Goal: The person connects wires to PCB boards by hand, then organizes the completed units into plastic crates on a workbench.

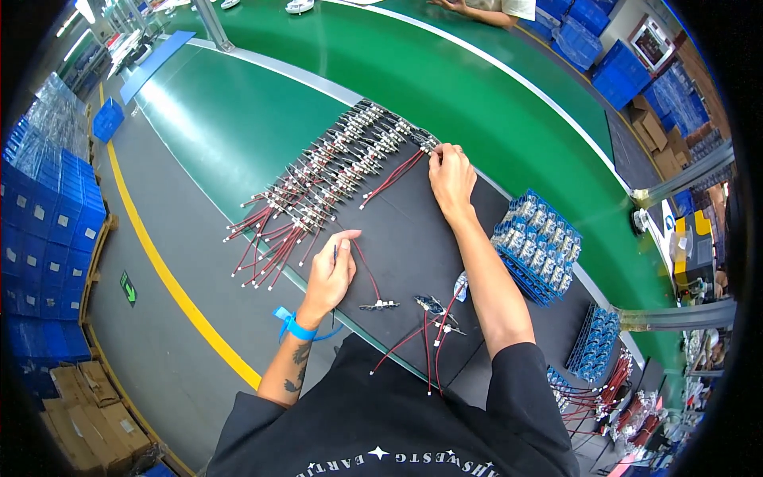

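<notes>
Wired assemblies [347, 176] lie beyond the curled left hand [330, 274], beside the right hand [452, 181], grips unclear.

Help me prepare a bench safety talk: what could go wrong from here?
The loose wired parts near the edge of the table might get brushed off by the black shirt. Overlapping red leads from the laid-out rows could tangle. The right forearm reaches past stacked blue trays and could knock them.

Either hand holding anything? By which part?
Left hand: a thin dark stick; which part is gripped is mostly hidden. Right hand: at the end board; whether it's gripped can't be told.
</notes>
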Demonstrator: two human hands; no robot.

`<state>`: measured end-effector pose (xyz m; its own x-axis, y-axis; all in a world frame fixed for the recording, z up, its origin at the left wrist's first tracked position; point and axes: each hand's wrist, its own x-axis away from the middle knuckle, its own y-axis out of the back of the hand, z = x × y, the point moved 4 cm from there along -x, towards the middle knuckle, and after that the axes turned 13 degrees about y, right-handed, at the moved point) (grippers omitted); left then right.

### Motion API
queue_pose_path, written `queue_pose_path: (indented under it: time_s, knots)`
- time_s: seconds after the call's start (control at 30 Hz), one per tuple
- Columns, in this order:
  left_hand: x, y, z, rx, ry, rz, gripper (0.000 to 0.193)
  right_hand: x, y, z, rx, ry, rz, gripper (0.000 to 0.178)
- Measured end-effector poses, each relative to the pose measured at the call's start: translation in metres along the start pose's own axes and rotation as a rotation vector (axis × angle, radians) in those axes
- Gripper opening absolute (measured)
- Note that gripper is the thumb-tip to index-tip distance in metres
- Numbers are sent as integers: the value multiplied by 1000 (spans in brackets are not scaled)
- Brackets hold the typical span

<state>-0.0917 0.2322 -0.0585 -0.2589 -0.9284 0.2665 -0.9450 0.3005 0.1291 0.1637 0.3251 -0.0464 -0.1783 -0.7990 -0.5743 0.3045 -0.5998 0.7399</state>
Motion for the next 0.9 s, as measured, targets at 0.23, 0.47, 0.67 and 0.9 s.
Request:
queue_pose_path:
  time_s: [0.23,0.47,0.67,0.9]
  knots:
    - [2,3,-4,-29,1,-15,29,8,49,45,-205,-7,117,18]
    - [1,7,-5,137,126,56,30,91,73,117,-622,576,1153,26]
    - [-5,3,-3,124,115,203,27,102,79,113,-688,442,1153,31]
    - [4,0,-11,-95,-108,208,23,76,84,75,-1317,-183,713,27]
